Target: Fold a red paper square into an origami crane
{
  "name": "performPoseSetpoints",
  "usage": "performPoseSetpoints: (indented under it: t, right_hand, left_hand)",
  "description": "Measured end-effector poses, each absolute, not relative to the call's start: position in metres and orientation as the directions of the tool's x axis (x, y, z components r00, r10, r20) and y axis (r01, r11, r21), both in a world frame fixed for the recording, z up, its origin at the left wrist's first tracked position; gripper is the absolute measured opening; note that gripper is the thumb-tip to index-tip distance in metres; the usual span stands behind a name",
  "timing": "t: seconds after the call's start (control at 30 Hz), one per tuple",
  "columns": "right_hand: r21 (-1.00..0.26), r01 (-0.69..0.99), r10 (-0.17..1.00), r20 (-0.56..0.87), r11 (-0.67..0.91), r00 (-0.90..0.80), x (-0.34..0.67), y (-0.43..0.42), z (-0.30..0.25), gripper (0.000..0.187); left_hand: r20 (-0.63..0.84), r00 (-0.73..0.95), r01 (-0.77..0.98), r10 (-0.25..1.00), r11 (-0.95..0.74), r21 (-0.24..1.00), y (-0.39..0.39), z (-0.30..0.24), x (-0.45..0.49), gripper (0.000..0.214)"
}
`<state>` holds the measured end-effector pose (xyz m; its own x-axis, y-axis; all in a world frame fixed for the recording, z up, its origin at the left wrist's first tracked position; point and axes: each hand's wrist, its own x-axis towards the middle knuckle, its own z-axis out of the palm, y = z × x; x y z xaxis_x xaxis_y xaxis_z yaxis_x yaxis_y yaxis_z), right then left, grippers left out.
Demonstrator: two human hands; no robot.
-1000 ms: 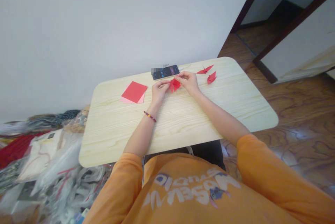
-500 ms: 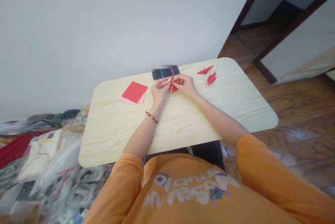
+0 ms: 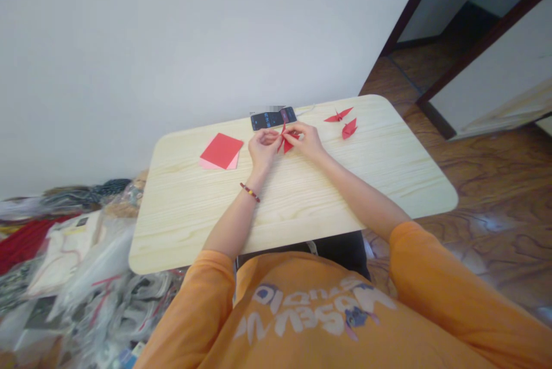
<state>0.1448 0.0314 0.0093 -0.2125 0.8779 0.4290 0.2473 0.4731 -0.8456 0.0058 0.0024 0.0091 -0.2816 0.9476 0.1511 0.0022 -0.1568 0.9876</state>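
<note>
Near the far edge of the pale wooden counter (image 3: 297,225), the left hand (image 3: 264,148) and right hand (image 3: 307,142) close their grips on a small red folded-paper figure (image 3: 287,143) between them, seemingly at a shaping fold that calls for steady two-handed pinching.

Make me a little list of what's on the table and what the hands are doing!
Left hand: pinching the red folded paper
Right hand: pinching the same paper
Paper cranes: red origami crane, second red origami crane
Paper pile: red sheet on pink sheet
Phone: black smartphone
Table: pale wood table
</note>
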Motion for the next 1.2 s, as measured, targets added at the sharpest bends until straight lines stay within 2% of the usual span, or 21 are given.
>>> performPoseSetpoints:
  t: [0.27,0.4,0.53,0.7,0.9,1.03,1.2]
  right_hand:
    - [-0.875,0.226,0.896,0.379,0.428,-0.231,0.145,0.035,0.007,0.011]
    - [-0.901,0.165,0.9,0.352,0.4,-0.257,0.147,0.037,0.006,0.015]
    - [-0.958,0.062,0.929,0.255,0.28,-0.268,0.147,0.039,0.005,0.019]
    - [-0.985,-0.046,0.968,0.17,0.164,-0.186,0.146,0.04,0.008,0.034]
    - [-0.978,0.059,0.972,0.192,0.201,-0.134,0.147,0.038,0.012,0.029]
    - [-0.957,0.127,0.965,0.254,0.262,-0.07,0.146,0.036,0.01,0.024]
    - [-0.925,0.191,0.944,0.327,0.328,-0.037,0.149,0.036,0.01,0.021]
  left_hand:
    - [0.196,-0.238,0.028,0.951,-0.194,0.981,0.005,0.004,0.002,0.02]
    - [0.189,-0.207,0.003,0.96,-0.192,0.981,0.006,0.001,0.0,0.029]
    - [0.151,-0.204,-0.044,0.967,-0.163,0.986,0.008,-0.001,-0.001,0.028]
    - [0.079,-0.261,-0.11,0.962,-0.111,0.988,0.007,0.0,-0.001,0.03]
    - [0.094,-0.324,-0.132,0.941,-0.143,0.981,0.008,-0.002,-0.001,0.029]
    - [0.091,-0.269,-0.142,0.959,-0.133,0.981,0.01,-0.005,-0.004,0.037]
    - [0.067,-0.167,-0.169,0.984,-0.095,0.981,0.01,-0.004,-0.003,0.031]
